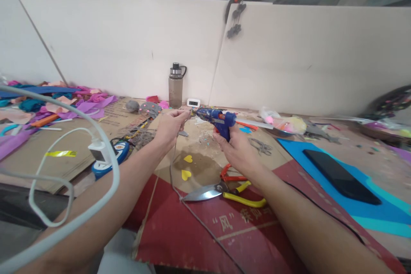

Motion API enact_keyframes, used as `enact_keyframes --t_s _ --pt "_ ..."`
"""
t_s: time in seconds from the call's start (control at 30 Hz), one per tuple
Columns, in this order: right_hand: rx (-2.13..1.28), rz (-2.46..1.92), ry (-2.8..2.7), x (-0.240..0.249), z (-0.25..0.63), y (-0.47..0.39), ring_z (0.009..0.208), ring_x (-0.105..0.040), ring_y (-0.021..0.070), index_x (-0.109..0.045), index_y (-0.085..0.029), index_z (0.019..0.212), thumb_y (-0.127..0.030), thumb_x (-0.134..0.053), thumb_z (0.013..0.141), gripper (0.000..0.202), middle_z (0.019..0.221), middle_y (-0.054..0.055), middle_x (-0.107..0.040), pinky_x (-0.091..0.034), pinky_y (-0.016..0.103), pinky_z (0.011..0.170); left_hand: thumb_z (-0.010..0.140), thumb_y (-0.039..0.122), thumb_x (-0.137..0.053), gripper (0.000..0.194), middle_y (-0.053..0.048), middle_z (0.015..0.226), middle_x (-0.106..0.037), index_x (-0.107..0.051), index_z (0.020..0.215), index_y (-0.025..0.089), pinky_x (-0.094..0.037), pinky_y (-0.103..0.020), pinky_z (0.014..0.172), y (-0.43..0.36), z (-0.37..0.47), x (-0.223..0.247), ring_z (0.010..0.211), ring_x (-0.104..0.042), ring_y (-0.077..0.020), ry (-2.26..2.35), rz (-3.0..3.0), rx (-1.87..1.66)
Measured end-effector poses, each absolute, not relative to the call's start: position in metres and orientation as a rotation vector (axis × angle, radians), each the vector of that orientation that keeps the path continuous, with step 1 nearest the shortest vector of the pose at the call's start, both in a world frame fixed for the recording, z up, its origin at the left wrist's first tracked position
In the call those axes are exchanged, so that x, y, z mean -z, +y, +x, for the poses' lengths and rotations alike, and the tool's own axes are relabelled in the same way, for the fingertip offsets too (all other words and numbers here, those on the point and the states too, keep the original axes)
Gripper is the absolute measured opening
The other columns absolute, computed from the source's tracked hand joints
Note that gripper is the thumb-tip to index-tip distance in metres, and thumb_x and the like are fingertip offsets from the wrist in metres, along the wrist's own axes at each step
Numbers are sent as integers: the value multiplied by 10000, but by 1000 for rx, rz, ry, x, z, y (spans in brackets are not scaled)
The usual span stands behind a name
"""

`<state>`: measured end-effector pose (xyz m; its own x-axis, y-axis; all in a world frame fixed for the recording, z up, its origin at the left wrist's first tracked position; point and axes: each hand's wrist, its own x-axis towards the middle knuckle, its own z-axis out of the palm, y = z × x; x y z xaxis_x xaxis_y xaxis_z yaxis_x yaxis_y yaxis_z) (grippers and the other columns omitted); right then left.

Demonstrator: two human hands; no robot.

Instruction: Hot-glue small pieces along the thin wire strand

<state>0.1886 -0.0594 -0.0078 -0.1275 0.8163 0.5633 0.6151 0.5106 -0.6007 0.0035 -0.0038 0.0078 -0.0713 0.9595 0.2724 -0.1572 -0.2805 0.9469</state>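
In the head view my right hand (236,143) is wrapped round the handle of a blue glue gun (210,115), which points left. A clear glue stick (255,124) extends from its rear. My left hand (171,126) is pinched at the gun's nozzle, on the end of a grey cord (172,175) that hangs down over the cardboard; the tip itself is too small to make out. Below the hands lie two yellow paper hearts (186,174). Scissors (205,192) and a yellow-handled tool (245,199) rest on the red cardboard (180,231).
A bottle (175,87) and a small white clock (193,102) stand at the back. A black phone (342,175) lies on blue sheets at right. A power strip (111,158) with a white plug sits at left, with a white cable looping in front. Coloured scraps (64,98) are piled far left.
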Motion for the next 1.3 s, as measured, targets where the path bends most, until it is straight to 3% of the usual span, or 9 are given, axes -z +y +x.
enact_keyframes --t_s 0.63,1.03,1.3 --pt "-230 -1270 -1838 6 188 -61 763 -577 240 -537 -169 1070 -334 -463 855 281 882 91 -632 -436 365 687 645 355 -712 250 39 532 -460 -611 631 127 -200 -207 439 -3 2 -6 453 -316 -39 980 1320 -1497" --pt "-266 -1255 -1830 7 187 -61 822 -588 250 -521 -181 1053 -330 -462 864 248 920 95 -640 -448 386 745 636 381 -718 263 37 517 -457 -613 611 141 -213 -216 439 -4 2 -7 449 -323 -48 987 1313 -1511" --pt "-300 -1231 -1781 6 186 -63 755 -583 227 -534 -188 1022 -323 -489 842 230 866 76 -631 -459 376 704 655 368 -711 256 39 521 -446 -604 608 140 -199 -216 425 -2 0 -7 444 -317 -46 976 1321 -1508"
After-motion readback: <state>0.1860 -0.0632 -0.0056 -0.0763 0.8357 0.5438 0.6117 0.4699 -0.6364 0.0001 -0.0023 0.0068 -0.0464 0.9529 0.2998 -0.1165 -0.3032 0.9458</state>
